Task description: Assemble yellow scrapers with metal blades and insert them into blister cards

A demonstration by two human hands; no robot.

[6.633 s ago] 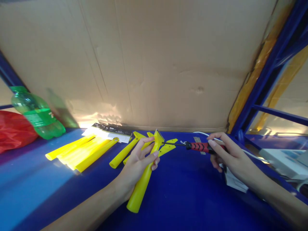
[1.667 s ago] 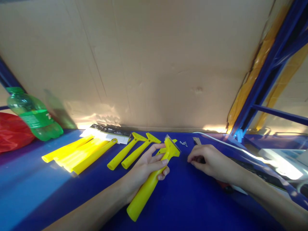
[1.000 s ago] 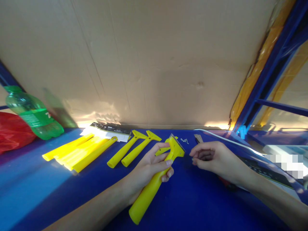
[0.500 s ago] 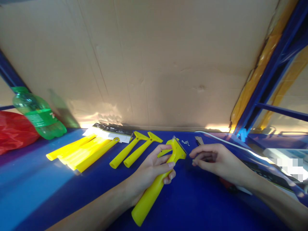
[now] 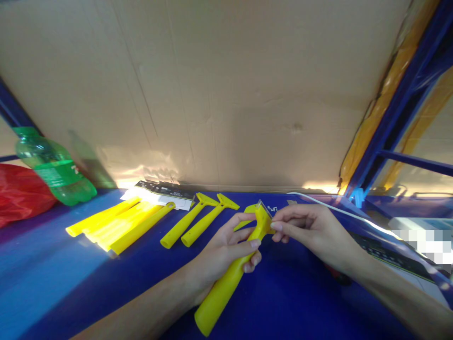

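Note:
My left hand (image 5: 219, 245) is closed around a yellow scraper (image 5: 222, 293), tilted with its head up and away from me. A thin metal blade (image 5: 264, 208) shows along the head's edge. At the right side of that head, my right hand (image 5: 314, 231) has thumb and fingertips pinched together; whatever sits between them is too small to make out. Another yellow piece (image 5: 249, 209) lies partly hidden behind the held scraper. Just beyond are several small whitish parts (image 5: 272, 208), possibly screws. Left of my hand lie two yellow scraper handles (image 5: 179, 226) with T-shaped heads.
Several yellow tube handles (image 5: 141, 233) lie at left beside printed cards (image 5: 166, 194). A green bottle (image 5: 58, 174) leans near a red bag (image 5: 24, 193). Cardboard (image 5: 226, 94) walls the back of the blue table (image 5: 293, 297). A white cable (image 5: 329, 205) crosses at right.
My right hand has moved left, and its fingertips now meet the scraper head. The left hand keeps its hold on the scraper, with only a slight shift.

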